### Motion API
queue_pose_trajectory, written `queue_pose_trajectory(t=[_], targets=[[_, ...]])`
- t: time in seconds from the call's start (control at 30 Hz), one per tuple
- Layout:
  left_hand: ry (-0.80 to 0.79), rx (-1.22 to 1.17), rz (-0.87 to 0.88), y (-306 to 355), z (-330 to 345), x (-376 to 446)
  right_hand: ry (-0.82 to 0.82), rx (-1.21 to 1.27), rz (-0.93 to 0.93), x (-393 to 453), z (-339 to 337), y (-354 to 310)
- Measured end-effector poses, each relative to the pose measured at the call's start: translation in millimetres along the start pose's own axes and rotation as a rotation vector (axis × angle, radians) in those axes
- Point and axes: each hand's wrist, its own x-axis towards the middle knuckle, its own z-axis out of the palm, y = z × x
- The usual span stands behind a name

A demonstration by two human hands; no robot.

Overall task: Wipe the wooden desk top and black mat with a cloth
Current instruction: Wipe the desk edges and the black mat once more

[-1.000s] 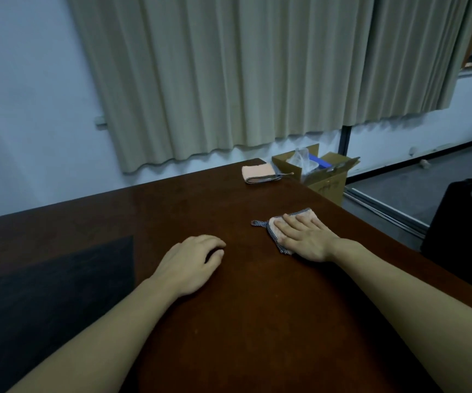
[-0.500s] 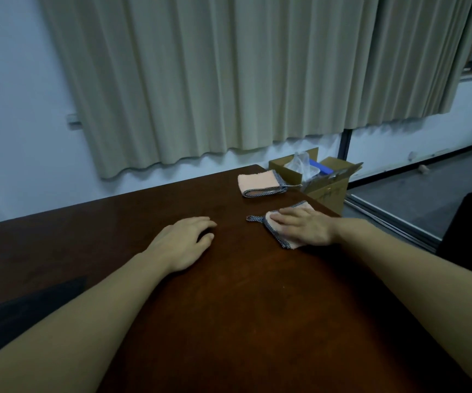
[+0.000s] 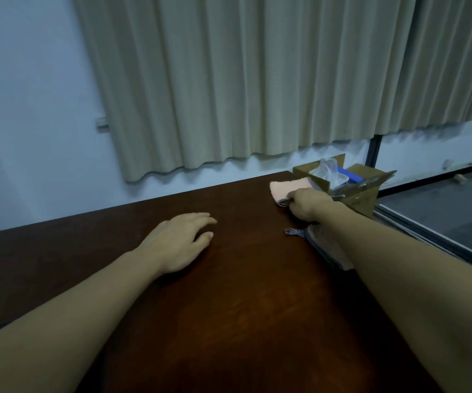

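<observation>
the grey-edged pink wiping cloth point(image 3: 321, 245) is left lying; the right hand point(image 3: 305, 204) now pinches a second folded pink cloth point(image 3: 287, 187) at the dark wooden tabletop point(image 3: 229, 307) corner, left hand point(image 3: 178, 241) flat, fingers relaxed — wiping is paused.

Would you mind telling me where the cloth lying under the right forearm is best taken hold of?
I would pinch the nearer cloth at its patterned hanging loop, coming from the left and above: the loop sticks out free on the desk top, while the right forearm hides the rest. The right hand grips the farther pink cloth.
</observation>
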Motion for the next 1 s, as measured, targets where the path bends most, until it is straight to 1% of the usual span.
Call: queue_pose_trajectory(t=[0.07,0.23,0.37,0.4,0.53,0.6,0.67,0.73,0.8,1.0], targets=[[-0.003,-0.002,-0.013,-7,-2,-4,0.017,0.025,-0.009,0,1,-5],[-0.014,-0.044,-0.05,-10,0,-24,-0.031,0.116,-0.114,-37,-3,-24],[0.017,-0.099,-0.058,-8,1,-47,0.029,0.165,-0.164,-71,0,-42],[0.021,-0.108,-0.059,-8,-2,-59,0.044,0.134,-0.185,-85,0,-49],[0.005,-0.123,-0.056,-15,5,-63,0.074,-0.061,-0.2,-93,8,-54],[0.006,-0.127,-0.059,-24,7,-64,0.071,-0.008,-0.212,-86,6,-55],[-0.002,-0.129,-0.067,-36,8,-57,-0.008,0.087,-0.229,-72,4,-54],[-0.011,-0.124,-0.066,-45,9,-47,-0.131,0.054,-0.212,-54,8,-55],[0.002,-0.116,-0.057,-51,9,-33,-0.192,-0.025,-0.152,-37,15,-55],[-0.005,-0.08,-0.048,-57,14,18,-0.176,-0.019,-0.024,10,16,-45]])
